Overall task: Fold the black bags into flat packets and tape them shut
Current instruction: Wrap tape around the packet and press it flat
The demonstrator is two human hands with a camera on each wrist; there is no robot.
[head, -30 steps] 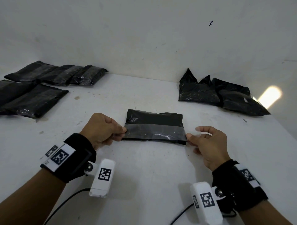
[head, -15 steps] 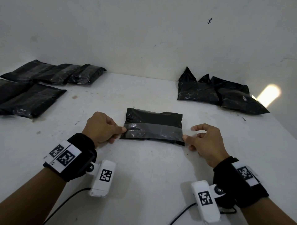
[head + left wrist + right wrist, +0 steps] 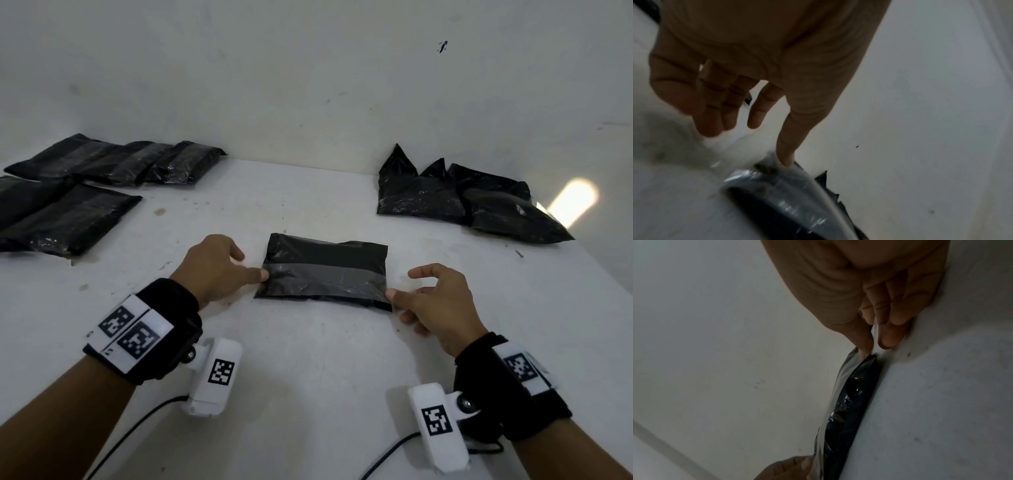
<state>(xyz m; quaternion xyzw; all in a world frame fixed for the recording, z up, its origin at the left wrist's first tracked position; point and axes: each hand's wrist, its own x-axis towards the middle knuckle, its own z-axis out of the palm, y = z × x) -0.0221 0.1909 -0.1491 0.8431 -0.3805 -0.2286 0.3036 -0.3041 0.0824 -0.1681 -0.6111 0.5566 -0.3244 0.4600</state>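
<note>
black wristbands [image 3: 164, 329], white tagged cameras [image 3: 214, 375]

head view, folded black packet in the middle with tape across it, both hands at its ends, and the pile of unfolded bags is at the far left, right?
Not quite. In the head view the unfolded bags lie at the far right; the far left holds finished flat packets. The rest holds: the folded packet sits in the middle, tape strip across it, left hand and right hand at its ends.
</note>
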